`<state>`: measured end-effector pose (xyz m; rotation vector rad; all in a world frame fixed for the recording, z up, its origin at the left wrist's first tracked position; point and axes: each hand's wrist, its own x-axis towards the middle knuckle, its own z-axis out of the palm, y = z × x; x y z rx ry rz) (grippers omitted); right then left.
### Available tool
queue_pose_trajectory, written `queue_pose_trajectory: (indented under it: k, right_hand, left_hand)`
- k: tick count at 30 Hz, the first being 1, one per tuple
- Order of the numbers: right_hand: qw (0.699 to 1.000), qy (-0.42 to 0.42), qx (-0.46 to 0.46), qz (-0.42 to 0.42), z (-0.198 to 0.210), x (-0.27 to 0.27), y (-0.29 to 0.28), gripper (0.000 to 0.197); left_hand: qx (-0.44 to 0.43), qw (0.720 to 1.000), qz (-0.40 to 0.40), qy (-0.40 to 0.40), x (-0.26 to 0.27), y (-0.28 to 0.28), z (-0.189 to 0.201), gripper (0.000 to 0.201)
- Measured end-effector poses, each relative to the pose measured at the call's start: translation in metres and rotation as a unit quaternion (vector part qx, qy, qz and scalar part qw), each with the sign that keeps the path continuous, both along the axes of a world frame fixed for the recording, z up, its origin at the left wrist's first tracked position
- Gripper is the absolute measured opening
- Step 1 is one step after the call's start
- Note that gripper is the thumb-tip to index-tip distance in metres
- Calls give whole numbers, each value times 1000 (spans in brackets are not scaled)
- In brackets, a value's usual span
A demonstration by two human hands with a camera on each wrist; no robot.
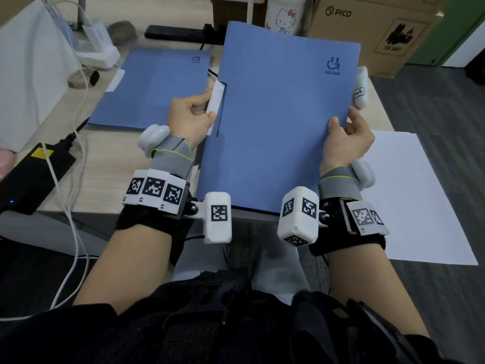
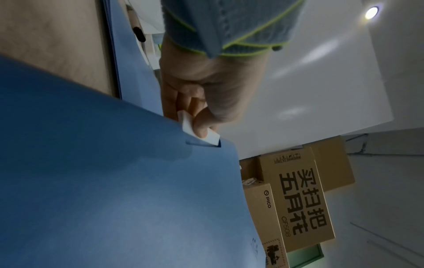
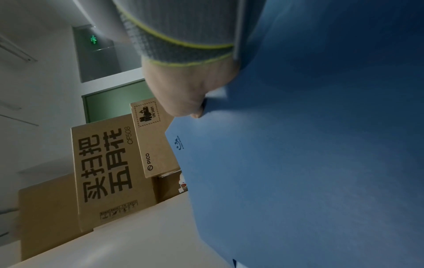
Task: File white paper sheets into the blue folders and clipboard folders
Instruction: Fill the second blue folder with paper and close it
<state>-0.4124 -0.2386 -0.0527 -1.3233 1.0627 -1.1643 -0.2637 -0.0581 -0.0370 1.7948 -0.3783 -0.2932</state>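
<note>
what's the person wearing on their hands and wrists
Both bare forearms carry the same kit. The left hand and right hand each wear a grey knit band with lime-green edging and a rounded white pod. Behind that sit black wrist straps with white blocks printed with black square codes.

Premises presented as an office: wood-grain tabletop (image 1: 126, 164), power adapter (image 1: 31, 177) with cables left of the fingers, stacked cardboard cartons (image 1: 378, 27) beyond, grey carpet (image 1: 433, 106).

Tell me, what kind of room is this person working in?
Probably an office or a workroom: a wooden desk with blue folders on it, stacked cardboard shipping boxes behind, and a power strip with cables.
</note>
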Motion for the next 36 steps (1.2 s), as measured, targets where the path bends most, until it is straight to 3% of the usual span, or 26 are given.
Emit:
queue_pose_trajectory:
  k: [5, 7, 11, 18, 25, 31, 36]
  right_hand:
    - [1000, -10, 17, 2, -3, -5, -6, 39]
    - [1000, -14, 17, 2, -2, -5, -7, 40]
    - [1000, -23, 16, 3, -4, 0, -5, 39]
    - [999, -22, 33, 13, -5, -2, -6, 39]
    - [999, -28, 39, 23, -1, -4, -4, 40]
    - [999, -27, 45, 11, -2, -5, -8, 42]
    - [999, -16, 48, 7, -5, -6, -11, 41]
  left_hand:
    - [88, 996, 1, -4, 16, 11, 0, 41]
    - [79, 997, 3, -5, 21, 13, 1, 33]
    - [6, 998, 59, 18, 26, 13, 0, 16]
    - [-188, 967, 134, 109, 35, 21, 5, 14]
    - [-226, 956, 153, 110, 51, 12, 6, 9]
    - [-209, 960, 116, 146, 39, 6, 3, 20]
    - [-77, 985, -22, 155, 2, -2, -1, 18]
